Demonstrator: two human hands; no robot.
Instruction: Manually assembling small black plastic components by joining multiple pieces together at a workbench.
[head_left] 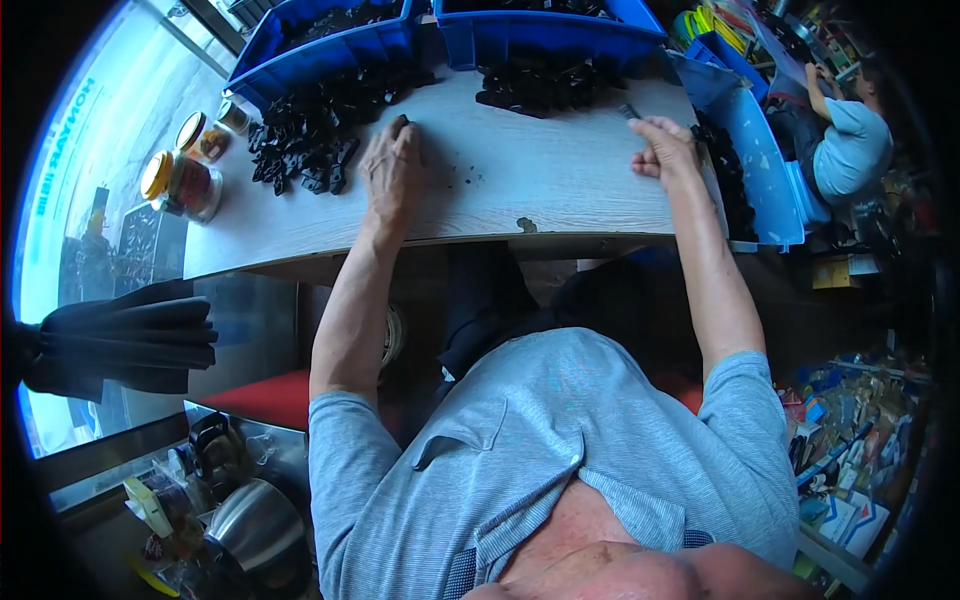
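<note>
My left hand (392, 172) is on the pale tabletop, its fingers curled round a small black part (402, 121) that shows only at the fingertips. Beside it spreads a heap of black plastic parts (300, 135). Near the table's right edge, my right hand (666, 150) is raised with its fingers folded in. A short dark piece (629, 111) sticks out from its pinched fingertips; its exact kind is too small to tell. A second pile of black parts (545, 88) lies toward the back, between the two hands.
Two blue bins (330, 48) (550, 40) holding black parts stand along the back. Lidded jars (190, 190) are at the left by the window. A pale blue crate (770, 170) with black parts adjoins the right edge. Another person (850, 135) sits beyond it. Dark crumbs dot the table (560, 180).
</note>
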